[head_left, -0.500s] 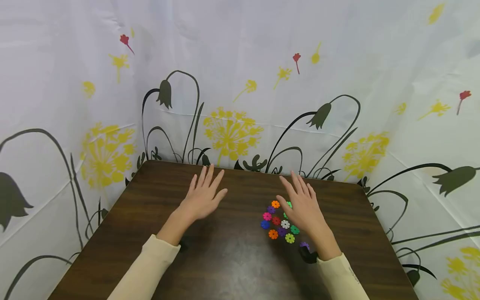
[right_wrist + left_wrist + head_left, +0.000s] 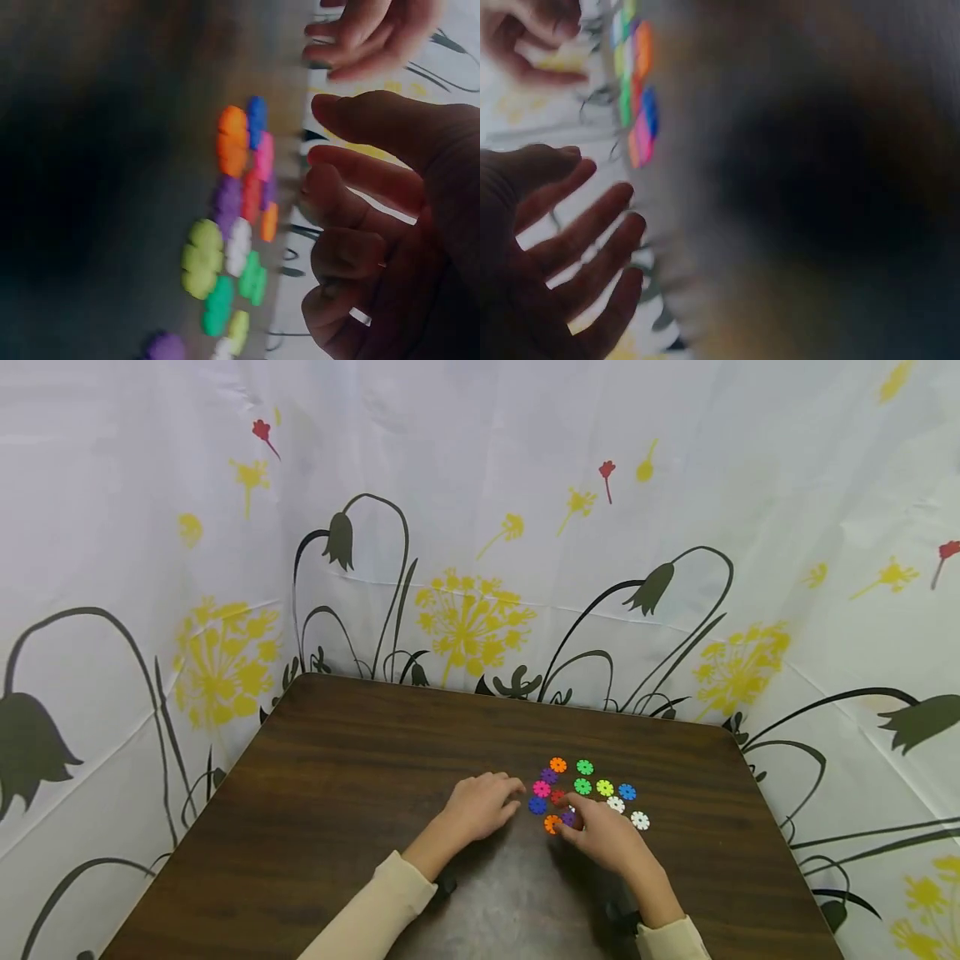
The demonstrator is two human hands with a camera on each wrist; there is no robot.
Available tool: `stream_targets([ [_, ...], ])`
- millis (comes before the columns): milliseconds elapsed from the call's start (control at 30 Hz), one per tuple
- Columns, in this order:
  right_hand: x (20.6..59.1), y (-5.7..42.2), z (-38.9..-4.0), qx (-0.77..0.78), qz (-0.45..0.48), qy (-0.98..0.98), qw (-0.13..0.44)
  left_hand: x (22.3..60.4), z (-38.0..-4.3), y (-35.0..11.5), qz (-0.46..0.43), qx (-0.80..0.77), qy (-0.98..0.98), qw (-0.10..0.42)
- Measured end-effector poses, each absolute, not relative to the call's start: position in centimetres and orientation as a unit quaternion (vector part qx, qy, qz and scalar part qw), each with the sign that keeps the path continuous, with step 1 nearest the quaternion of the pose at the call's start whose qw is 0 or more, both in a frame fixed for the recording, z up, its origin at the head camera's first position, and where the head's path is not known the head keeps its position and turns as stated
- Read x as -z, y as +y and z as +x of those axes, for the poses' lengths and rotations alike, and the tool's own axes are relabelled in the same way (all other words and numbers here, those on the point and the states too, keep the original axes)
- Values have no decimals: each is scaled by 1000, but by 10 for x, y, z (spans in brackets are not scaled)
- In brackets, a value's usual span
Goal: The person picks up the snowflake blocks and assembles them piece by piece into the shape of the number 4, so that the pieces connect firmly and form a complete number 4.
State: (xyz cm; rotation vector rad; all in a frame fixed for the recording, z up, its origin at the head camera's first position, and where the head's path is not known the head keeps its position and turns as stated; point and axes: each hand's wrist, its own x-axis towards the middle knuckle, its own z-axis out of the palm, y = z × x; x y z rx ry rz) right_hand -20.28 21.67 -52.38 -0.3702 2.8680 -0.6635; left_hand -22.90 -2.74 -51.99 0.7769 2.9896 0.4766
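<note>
Several colourful flower-shaped plastic discs lie flat in a loose cluster on the dark wooden table (image 2: 352, 743). Over the cluster's near side hovers my right hand (image 2: 603, 837), thumb and forefinger apart and the other fingers loosely bent. Its fingertips overlap a purple disc (image 2: 567, 818) and sit beside an orange disc (image 2: 551, 824). My left hand (image 2: 483, 806) is just left of the cluster, nearest the blue disc (image 2: 537, 806) and the pink disc (image 2: 542, 788). In the left wrist view its fingers (image 2: 604, 259) are spread and relaxed, holding nothing.
White discs (image 2: 640, 821), a blue disc (image 2: 627, 792) and green discs (image 2: 584, 767) lie at the cluster's right and far sides. Behind the table hangs a white curtain (image 2: 480, 468) printed with flowers. Dark wrist straps show under both sleeves.
My left hand has moved right and nearer the discs. The right hand has drawn back and lower, its fingers bending from outstretched, uncovering discs on the right. The head view has shifted slightly.
</note>
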Motion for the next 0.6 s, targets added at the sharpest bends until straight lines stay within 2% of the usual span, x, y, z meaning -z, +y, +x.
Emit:
stream_targets([
  [267, 549, 218, -211, 222, -111, 965, 89, 540, -232, 6, 253, -107, 961, 41],
  [600, 560, 216, -209, 233, -95, 963, 92, 544, -239, 19, 265, -67, 962, 24],
])
